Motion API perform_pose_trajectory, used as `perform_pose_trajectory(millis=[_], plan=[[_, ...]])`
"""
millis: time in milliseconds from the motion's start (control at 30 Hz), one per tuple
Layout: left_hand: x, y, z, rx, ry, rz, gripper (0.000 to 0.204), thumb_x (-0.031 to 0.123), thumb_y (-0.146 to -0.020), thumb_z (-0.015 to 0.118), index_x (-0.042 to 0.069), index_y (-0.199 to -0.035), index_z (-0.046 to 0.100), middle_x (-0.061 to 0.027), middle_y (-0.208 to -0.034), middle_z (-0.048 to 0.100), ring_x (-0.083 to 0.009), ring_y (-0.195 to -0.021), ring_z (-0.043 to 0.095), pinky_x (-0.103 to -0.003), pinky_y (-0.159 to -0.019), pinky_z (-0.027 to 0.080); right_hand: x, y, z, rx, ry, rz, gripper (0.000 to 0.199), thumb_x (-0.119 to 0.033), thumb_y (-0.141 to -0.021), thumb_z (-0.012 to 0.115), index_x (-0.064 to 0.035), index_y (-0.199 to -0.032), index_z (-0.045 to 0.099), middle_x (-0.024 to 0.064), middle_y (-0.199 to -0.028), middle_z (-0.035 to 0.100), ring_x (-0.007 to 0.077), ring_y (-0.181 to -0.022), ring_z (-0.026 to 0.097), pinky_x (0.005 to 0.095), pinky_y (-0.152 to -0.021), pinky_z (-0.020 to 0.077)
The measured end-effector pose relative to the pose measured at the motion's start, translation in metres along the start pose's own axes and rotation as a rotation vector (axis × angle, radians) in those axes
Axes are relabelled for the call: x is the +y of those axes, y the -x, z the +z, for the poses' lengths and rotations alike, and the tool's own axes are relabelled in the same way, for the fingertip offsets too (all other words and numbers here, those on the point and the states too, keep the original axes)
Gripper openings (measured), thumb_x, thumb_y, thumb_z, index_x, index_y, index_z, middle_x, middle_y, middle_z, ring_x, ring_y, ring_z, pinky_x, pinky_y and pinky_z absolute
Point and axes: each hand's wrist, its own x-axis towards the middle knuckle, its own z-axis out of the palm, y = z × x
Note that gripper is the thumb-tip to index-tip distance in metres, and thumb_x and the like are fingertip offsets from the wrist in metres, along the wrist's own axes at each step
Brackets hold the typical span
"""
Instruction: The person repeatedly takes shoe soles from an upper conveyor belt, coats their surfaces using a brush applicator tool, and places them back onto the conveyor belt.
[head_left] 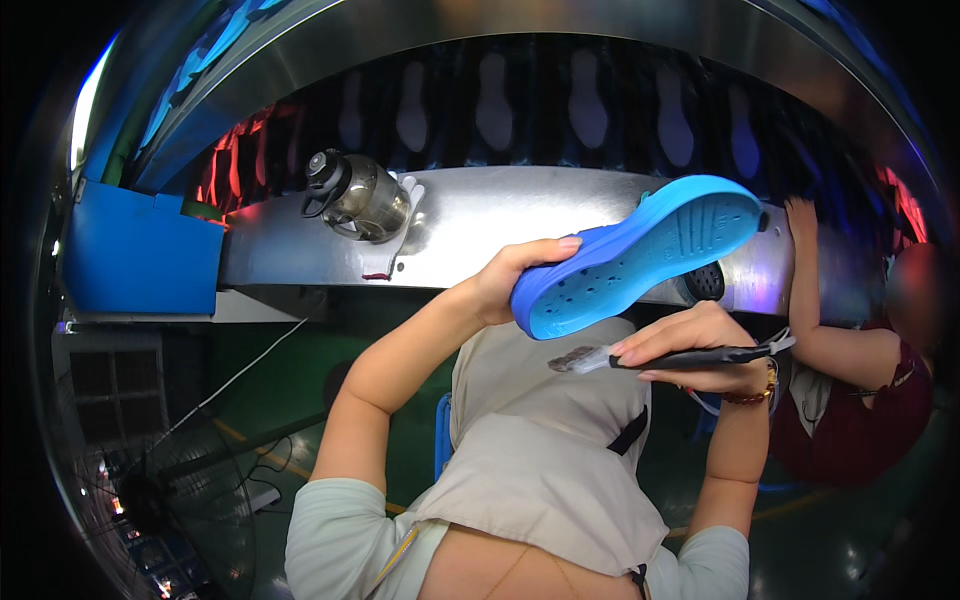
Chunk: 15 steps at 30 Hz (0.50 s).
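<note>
My left hand [510, 280] grips a blue shoe sole [640, 265] by one end, thumb on its side wall. The sole is tilted up above the metal ledge, its lighter blue face with holes and ridges turned toward me. In my right hand [700, 345] is a brush [590, 360] with a dark handle, the fingers closed round it. Its bristles point left, just below the sole and apart from it. A round black perforated piece [704, 282] shows between the sole and my right hand.
Along the metal ledge [270, 245] stands a dark see-through bottle [365, 200] beside a pale glove [405, 235]. Behind runs a dark belt with several soles [495, 105]. A blue box [145, 255] is at left; another person's arm [805, 270] reaches the ledge at right.
</note>
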Motion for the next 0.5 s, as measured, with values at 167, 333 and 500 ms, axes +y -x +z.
perform_pose_trajectory(millis=[167,333,500], plan=[[0.007,0.001,0.006,0.036,-0.23,-0.185,0.062,0.04,-0.084,0.043,0.0,-0.13,0.034,-0.0187,-0.118,0.049,-0.0228,-0.101,0.054,-0.033,-0.087,0.042,0.003,-0.011,-0.002,-0.047,0.116,-0.029,0.019,-0.001,-0.072,0.064,-0.001,-0.091,0.062,0.0129,-0.093,0.064,0.0247,-0.089,0.062,0.0312,-0.078,0.0487],[0.006,0.009,0.0,0.093,-0.175,-0.189,0.057,0.041,-0.084,0.045,-0.003,-0.12,0.045,-0.0193,-0.109,0.054,-0.0216,-0.095,0.057,-0.03,-0.081,0.045,-0.012,-0.007,-0.026,-0.19,0.193,-0.04,0.019,0.0,-0.071,0.063,0.0004,-0.091,0.062,0.0145,-0.093,0.064,0.026,-0.089,0.062,0.0318,-0.078,0.0487],[0.016,0.019,0.003,0.102,-0.258,-0.214,0.06,0.041,-0.083,0.045,-0.002,-0.124,0.041,-0.0198,-0.114,0.052,-0.0235,-0.098,0.055,-0.033,-0.084,0.044,0.006,-0.005,-0.022,-0.116,0.122,0.013,0.02,0.002,-0.07,0.066,0.0014,-0.09,0.062,0.0141,-0.095,0.064,0.0253,-0.093,0.061,0.0323,-0.081,0.048]])
